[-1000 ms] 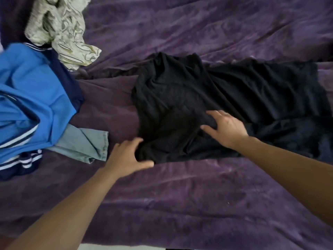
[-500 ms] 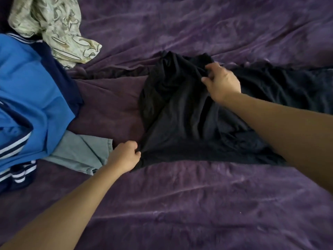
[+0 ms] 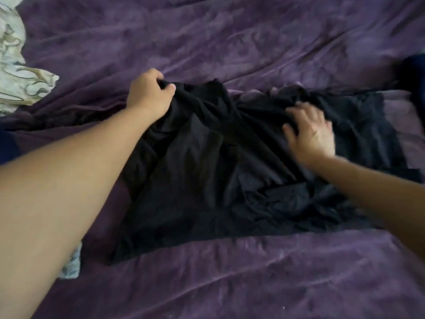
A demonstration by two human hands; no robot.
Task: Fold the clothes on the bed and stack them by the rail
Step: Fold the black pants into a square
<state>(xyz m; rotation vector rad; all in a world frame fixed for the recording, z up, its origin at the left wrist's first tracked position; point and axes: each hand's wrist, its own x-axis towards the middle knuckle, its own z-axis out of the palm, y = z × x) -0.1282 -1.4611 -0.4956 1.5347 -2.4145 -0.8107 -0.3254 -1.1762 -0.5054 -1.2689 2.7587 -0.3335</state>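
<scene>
A black garment (image 3: 207, 176) lies rumpled across the middle of the purple bedspread (image 3: 230, 279). My left hand (image 3: 148, 94) grips the garment's far left corner, fingers curled round a bunch of the cloth. My right hand (image 3: 310, 132) lies flat on the garment's right part, fingers spread and slightly blurred.
A cream patterned cloth (image 3: 18, 79) lies at the left edge. A light blue-grey piece of clothing (image 3: 71, 265) peeks out under my left forearm. Something dark blue (image 3: 414, 77) sits at the far right edge. No rail is in view.
My left hand went from the garment's near left corner to its far left corner. My right hand left that far edge and now presses the right part. The view swung right.
</scene>
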